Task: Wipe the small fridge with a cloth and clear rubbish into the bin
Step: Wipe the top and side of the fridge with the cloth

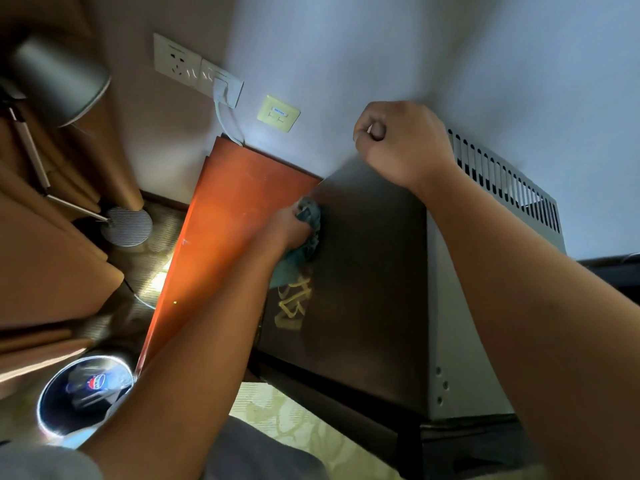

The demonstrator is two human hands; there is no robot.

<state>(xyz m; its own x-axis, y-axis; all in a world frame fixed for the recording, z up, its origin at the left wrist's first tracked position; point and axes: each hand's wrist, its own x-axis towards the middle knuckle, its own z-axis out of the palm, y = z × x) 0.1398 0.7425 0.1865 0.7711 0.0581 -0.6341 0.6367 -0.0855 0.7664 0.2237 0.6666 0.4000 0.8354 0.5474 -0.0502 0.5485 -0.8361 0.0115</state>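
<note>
I see the small fridge (pixel 367 271) in the middle of the head view, its dark top facing me, its pale grey side to the right and a slotted vent along its back edge by the wall. Yellow characters are painted on the dark surface near its left edge. The cloth (pixel 304 237), a teal rag, is bunched against that left edge just above the yellow marks. My left hand (pixel 289 230) grips it, the fingers curled round the bundle and pressing it to the fridge. My right hand (pixel 401 140) is up at the far back corner of the fridge, the fingers curled tight into a fist; I cannot tell whether they hold the edge or anything else.

Just beside the fridge on the left is an orange-red wooden panel (pixel 221 230), glossy and catching light. Down at lower left stands the bin (pixel 46 403), round with a shiny rim, and inside it lies a crumpled wrapper with a red, white and blue logo. Further left are a lamp with a grey shade (pixel 59 77) and a round ribbed base on the floor. On the wall, a white socket (pixel 176 60) holds a plug with a white cable, and a yellowish plate sits beside it.
</note>
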